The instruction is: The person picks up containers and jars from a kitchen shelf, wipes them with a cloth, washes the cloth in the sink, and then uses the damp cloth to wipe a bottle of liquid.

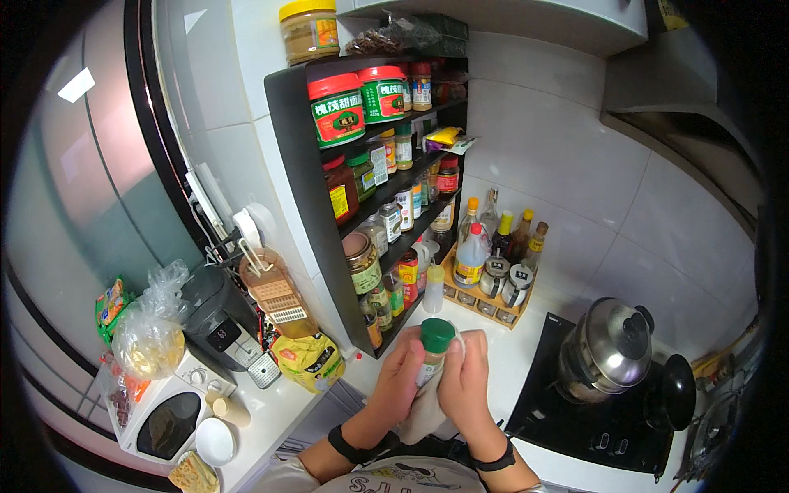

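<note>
My left hand (397, 376) grips a small spice jar (436, 339) with a green cap, held upright above the counter's front edge. On the jar's other side my right hand (463, 382) holds a pale cloth (425, 419) against it; the cloth hangs down between both hands. Fingers hide much of the jar's body and label. Beyond the hands stands a black spice rack (296, 154), its shelves filled with jars and bottles. A squeeze bottle (433, 289) with a yellowish top is just behind the green cap.
A wooden condiment stand (487, 311) holds bottles and glass jars. To the right, a lidded steel pot (607, 351) sits on a black cooktop (555, 425). At left are a white microwave (166, 425), a white bowl (216, 442), a yellow bag (308, 363) and a grater (280, 296).
</note>
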The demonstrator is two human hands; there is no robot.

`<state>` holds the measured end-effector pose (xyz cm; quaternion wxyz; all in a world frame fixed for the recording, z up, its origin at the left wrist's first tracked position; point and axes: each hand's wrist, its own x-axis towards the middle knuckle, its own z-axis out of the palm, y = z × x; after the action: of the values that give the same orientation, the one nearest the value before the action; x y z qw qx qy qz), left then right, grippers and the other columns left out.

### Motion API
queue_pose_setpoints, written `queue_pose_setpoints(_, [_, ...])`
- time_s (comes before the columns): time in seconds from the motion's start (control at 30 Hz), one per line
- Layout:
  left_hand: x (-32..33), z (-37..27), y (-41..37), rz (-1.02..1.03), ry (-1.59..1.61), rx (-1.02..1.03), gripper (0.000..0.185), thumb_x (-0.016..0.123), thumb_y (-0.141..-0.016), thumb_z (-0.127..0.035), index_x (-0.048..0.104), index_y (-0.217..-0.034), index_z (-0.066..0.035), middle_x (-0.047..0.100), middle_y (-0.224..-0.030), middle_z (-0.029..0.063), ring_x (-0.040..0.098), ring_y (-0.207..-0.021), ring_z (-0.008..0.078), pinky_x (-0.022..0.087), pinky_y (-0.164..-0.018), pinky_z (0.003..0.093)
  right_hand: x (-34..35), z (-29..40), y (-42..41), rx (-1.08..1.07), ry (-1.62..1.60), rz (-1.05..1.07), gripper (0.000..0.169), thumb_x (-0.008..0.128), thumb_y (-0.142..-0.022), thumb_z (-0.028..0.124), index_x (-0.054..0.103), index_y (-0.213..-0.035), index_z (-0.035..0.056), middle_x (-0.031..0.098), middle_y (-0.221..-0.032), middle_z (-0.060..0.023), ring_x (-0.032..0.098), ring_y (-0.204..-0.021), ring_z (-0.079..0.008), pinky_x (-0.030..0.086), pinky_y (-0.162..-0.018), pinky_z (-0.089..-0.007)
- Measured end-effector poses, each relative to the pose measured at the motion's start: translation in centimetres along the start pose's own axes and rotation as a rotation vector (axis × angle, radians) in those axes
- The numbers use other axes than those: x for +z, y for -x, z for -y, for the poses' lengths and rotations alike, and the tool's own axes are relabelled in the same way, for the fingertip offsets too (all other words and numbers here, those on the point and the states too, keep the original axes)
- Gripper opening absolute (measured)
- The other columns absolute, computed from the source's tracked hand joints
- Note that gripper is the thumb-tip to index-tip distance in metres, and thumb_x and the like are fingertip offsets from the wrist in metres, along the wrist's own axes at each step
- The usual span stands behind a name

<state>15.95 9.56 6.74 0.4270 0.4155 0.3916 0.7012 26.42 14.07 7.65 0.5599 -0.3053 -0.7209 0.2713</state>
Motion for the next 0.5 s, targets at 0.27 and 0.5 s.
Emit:
queue_pose_setpoints(0.27, [-3.1, 0.5, -1.3, -0.062, 0.489, -0.25, 0.05, 0.031, -0.103, -0.047, 0.056, -0.118, -0.007, 0.066, -0.103, 0.0062, 0.06, -0.09, 0.0147, 0.047, -0.081, 0.03, -1.0, 1.1, 1.9, 0.025, -0.054, 0.321, 0.01, 0.05, -0.092, 0.005, 0.049, -0.085, -0.0021, 0.047, -0.079, -0.0192, 0.049, -0.07, -0.0393, 0.042, -0.064, -0.0428])
queue_pose_setpoints(0.5, [-4.3, 1.0, -1.2, -0.004, 0.596, -0.268, 0.056, 0.026, -0.102, -0.054, 0.056, -0.115, -0.008, 0.064, -0.103, 0.0051, 0.058, -0.091, 0.0157, 0.046, -0.084, 0.0308, -1.9, 0.9, 1.9, -0.012, -0.017, 0.498, 0.013, 0.055, -0.092, 0.009, 0.052, -0.085, -0.0019, 0.052, -0.081, -0.019, 0.054, -0.072, -0.0393, 0.046, -0.064, -0.041])
